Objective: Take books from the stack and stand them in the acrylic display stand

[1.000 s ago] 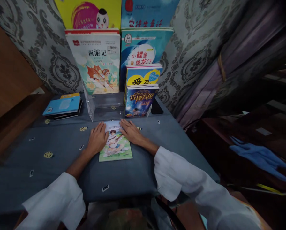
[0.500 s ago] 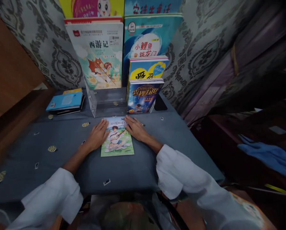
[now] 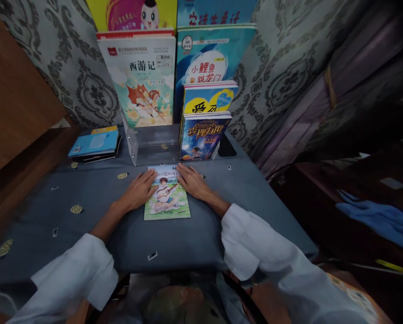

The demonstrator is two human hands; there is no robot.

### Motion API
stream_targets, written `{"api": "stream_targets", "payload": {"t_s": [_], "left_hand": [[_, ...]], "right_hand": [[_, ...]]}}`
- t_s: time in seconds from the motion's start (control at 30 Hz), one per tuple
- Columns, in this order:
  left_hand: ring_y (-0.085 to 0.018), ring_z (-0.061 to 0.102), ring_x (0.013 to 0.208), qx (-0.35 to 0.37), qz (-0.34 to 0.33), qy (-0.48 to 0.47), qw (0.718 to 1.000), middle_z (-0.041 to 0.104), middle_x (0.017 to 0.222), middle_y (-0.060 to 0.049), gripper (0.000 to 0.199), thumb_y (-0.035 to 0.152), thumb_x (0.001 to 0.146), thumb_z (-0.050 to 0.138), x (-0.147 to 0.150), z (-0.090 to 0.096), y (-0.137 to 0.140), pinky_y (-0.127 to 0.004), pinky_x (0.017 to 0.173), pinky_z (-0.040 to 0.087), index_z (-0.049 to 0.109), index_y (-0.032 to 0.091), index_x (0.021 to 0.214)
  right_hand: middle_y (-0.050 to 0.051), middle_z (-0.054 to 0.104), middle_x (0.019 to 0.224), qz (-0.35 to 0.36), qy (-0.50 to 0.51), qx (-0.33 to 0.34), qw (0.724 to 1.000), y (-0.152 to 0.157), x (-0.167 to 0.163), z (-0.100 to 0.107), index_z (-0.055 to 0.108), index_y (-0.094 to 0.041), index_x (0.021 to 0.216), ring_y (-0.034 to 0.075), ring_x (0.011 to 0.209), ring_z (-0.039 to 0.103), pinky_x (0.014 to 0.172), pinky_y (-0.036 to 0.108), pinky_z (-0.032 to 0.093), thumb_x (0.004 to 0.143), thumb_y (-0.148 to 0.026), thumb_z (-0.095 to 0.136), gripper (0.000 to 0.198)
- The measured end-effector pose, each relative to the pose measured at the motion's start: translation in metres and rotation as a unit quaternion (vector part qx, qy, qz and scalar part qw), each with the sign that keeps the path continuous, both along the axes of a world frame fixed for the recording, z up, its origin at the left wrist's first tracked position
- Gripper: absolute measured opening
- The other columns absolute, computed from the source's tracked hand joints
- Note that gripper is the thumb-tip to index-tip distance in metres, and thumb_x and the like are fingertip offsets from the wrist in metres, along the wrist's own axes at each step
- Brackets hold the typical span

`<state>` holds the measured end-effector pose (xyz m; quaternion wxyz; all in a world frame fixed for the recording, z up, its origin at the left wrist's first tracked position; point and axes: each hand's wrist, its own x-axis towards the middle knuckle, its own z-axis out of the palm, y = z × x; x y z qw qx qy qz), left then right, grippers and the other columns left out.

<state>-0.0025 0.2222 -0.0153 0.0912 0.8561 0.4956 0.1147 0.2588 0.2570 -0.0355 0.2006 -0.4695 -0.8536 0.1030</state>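
A thin paperback book (image 3: 167, 204) lies flat, cover up, on the grey-blue tablecloth (image 3: 201, 243). Its cover has a drawn figure with a guitar on green grass. My left hand (image 3: 140, 189) rests open over the book's left edge, fingers stretched towards the upper corner. Opposite it, my right hand (image 3: 193, 182) lies open and flat across the upper right edge. Part of the cover's title is hidden beneath the fingers.
Behind the book stands a clear acrylic rack (image 3: 150, 155). It holds a large white book (image 3: 147, 81), a teal book (image 3: 211, 49) and a small dark blue book (image 3: 203, 135). A stack of books (image 3: 95, 143) sits left; a black phone-like object (image 3: 227, 147) lies right.
The view has shifted slightly, so everything sits a little further right and lower. Both hands stay on the book, the left one slightly further over its cover.
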Motion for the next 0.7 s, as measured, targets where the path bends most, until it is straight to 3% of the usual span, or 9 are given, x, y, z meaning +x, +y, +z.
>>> {"api": "stream_targets", "payload": {"t_s": [0.2, 0.53, 0.7], "left_hand": [[-0.024, 0.028, 0.153, -0.028, -0.051, -0.006, 0.998, 0.039, 0.161, -0.011, 0.061, 0.050, 0.102, 0.029, 0.010, 0.002, 0.010, -0.046, 0.125, 0.018, 0.043, 0.018, 0.152], [-0.021, 0.023, 0.155, -0.007, -0.095, 0.084, 0.992, 0.031, 0.165, -0.010, 0.063, 0.051, 0.106, 0.019, 0.036, 0.006, 0.015, -0.044, 0.125, 0.019, 0.033, 0.019, 0.157], [-0.020, 0.021, 0.155, -0.005, -0.128, 0.094, 0.987, 0.029, 0.166, -0.010, 0.064, 0.052, 0.106, 0.017, 0.051, 0.008, 0.017, -0.043, 0.125, 0.019, 0.031, 0.018, 0.158]], "right_hand": [[0.019, 0.044, 0.157, 0.008, 0.006, -0.013, 1.000, -0.002, 0.001, 0.004, 0.049, -0.008, 0.147, 0.026, 0.147, 0.041, 0.124, 0.049, 0.028, 0.102, -0.028, 0.040, 0.050], [0.007, 0.050, 0.155, 0.026, 0.097, -0.058, 0.993, 0.015, 0.010, -0.005, 0.052, -0.023, 0.147, 0.021, 0.146, 0.042, 0.124, 0.049, 0.029, 0.097, -0.014, 0.041, 0.052], [0.005, 0.055, 0.150, 0.033, 0.129, -0.080, 0.988, 0.020, 0.015, -0.007, 0.050, -0.024, 0.149, 0.020, 0.142, 0.049, 0.123, 0.051, 0.029, 0.097, -0.014, 0.037, 0.054]]}}
